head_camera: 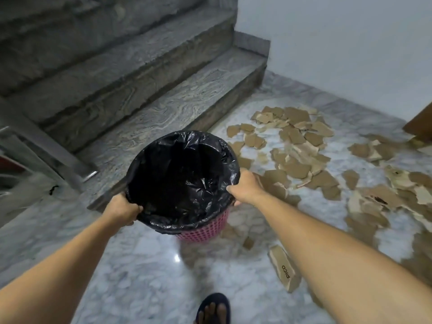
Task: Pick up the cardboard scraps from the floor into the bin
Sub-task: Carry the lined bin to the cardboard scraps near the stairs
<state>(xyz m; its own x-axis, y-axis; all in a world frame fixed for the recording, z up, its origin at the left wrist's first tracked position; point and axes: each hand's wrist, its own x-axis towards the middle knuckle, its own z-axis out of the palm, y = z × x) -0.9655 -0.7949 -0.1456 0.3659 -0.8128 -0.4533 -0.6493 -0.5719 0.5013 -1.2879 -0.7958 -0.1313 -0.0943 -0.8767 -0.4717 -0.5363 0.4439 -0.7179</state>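
A pink mesh bin (203, 230) lined with a black plastic bag (184, 174) is held above the marble floor, tilted toward me. My left hand (124, 208) grips its rim on the left side. My right hand (245, 187) grips the rim on the right side. Nothing shows inside the bag. Several torn brown cardboard scraps (301, 150) lie spread over the floor to the right of the bin. A larger printed piece (284, 267) lies near my right forearm.
Grey stone stairs (145, 94) rise at the left behind the bin. A metal railing post (46, 148) stands at the far left. A white wall (350, 43) closes the back right. My sandalled foot (214, 308) is at the bottom edge.
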